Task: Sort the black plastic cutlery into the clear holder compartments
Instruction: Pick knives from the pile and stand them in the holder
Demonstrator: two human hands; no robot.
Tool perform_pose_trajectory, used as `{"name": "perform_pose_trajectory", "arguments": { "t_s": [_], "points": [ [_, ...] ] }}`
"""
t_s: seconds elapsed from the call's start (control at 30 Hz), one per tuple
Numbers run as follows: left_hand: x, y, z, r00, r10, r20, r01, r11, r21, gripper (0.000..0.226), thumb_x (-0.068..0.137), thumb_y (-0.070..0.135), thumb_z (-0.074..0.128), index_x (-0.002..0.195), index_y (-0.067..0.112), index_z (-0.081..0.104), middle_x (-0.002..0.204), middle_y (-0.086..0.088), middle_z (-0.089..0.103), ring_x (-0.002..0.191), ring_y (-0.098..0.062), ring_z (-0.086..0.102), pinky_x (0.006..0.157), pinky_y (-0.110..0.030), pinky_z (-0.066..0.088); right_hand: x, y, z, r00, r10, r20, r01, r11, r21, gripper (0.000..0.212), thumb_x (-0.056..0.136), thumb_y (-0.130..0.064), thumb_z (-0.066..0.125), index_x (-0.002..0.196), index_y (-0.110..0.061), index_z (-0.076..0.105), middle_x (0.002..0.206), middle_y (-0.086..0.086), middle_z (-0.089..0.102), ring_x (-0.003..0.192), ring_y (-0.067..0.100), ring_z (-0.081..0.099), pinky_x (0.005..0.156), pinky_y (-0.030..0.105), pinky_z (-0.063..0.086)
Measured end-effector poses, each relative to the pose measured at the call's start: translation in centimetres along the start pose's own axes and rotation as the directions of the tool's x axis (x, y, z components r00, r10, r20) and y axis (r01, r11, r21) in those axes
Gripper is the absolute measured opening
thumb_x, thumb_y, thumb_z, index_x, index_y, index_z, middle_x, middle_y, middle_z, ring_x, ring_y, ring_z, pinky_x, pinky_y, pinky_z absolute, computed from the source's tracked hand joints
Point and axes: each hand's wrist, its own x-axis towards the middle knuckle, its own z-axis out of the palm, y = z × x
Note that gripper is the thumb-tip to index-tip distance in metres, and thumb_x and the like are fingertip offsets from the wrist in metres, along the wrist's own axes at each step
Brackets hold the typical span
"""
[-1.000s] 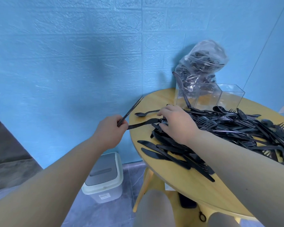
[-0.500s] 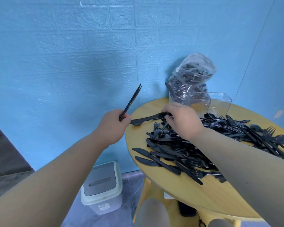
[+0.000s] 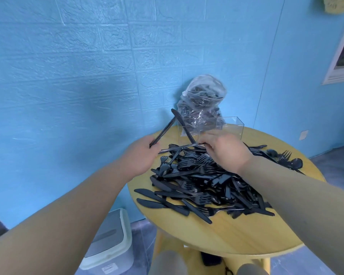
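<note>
A big heap of black plastic cutlery [image 3: 205, 187], with knives, forks and spoons mixed, covers the round wooden table [image 3: 226, 233]. My left hand [image 3: 141, 155] grips a thin bundle of black knives [image 3: 163, 132] that points up and to the right, off the table's left edge. My right hand [image 3: 224, 149] pinches one black piece [image 3: 179, 148] at the far side of the heap, its free end pointing left. The clear holder [image 3: 228, 127] stands at the back of the table; a knife [image 3: 182, 126] leans in its left compartment.
A clear plastic bag [image 3: 204, 100] with more black cutlery leans against the blue wall behind the holder. A grey and white lidded bin [image 3: 109, 241] stands on the floor left of the table. My knees show below the table's near edge.
The view has tilted up and moved closer. My left hand rose toward the holder with its bundle. My right hand lifted the single piece off the heap toward the left hand.
</note>
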Motion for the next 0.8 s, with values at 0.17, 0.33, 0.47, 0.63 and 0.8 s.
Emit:
{"name": "perform_pose_trajectory", "arguments": {
  "t_s": [0.17,0.33,0.47,0.63,0.8],
  "points": [
    [0.4,1.3,0.8,0.987,0.151,0.051,-0.158,0.888,0.432,0.038,0.103,0.032,0.025,0.091,0.007,0.052,0.078,-0.010,0.055,0.076,-0.027,0.052,0.064,-0.034,0.035,-0.3,0.4,-0.2,0.996,-0.079,-0.029,0.077,0.996,-0.040,0.028,0.086,0.003,0.058,0.107,-0.012,0.068,0.095,0.006,0.063,0.074,0.027,0.061,0.059,0.031,0.049],
    [0.7,2.0,2.0,0.966,0.203,0.160,-0.250,0.890,0.380,0.037,0.103,0.032,0.024,0.077,0.013,0.044,0.068,-0.003,0.045,0.069,-0.023,0.045,0.066,-0.037,0.037,-0.1,-0.1,-0.7,0.977,-0.103,-0.185,0.107,0.994,0.008,0.013,0.083,0.002,0.064,0.091,-0.006,0.070,0.081,0.008,0.065,0.064,0.029,0.062,0.053,0.036,0.052],
    [0.6,2.3,2.3,0.958,0.239,0.158,-0.277,0.915,0.294,0.040,0.103,0.037,0.023,0.080,0.017,0.049,0.070,0.006,0.050,0.069,-0.013,0.049,0.068,-0.032,0.040,-0.4,0.2,-0.8,0.960,-0.057,-0.274,0.078,0.995,0.067,0.003,0.083,-0.004,0.066,0.081,-0.004,0.064,0.082,0.009,0.060,0.057,0.030,0.058,0.048,0.042,0.052],
    [0.4,2.9,2.5,0.926,0.293,0.238,-0.350,0.903,0.249,0.035,0.103,0.035,0.029,0.085,0.017,0.052,0.065,0.009,0.044,0.060,-0.004,0.042,0.055,-0.021,0.029,-0.9,0.8,-1.3,0.940,0.072,-0.334,-0.027,0.990,0.138,0.032,0.083,-0.017,0.070,0.110,-0.009,0.056,0.113,0.009,0.052,0.076,0.030,0.062,0.062,0.045,0.055],
    [0.9,2.7,2.1,0.930,0.281,0.237,-0.343,0.896,0.283,0.033,0.102,0.037,0.028,0.091,0.027,0.058,0.076,0.001,0.059,0.073,-0.013,0.056,0.069,-0.026,0.043,-0.7,1.5,-1.4,0.962,-0.030,-0.271,0.064,0.991,0.118,0.026,0.087,-0.015,0.067,0.113,-0.010,0.067,0.100,0.010,0.067,0.079,0.028,0.065,0.066,0.045,0.056]
  ]
}}
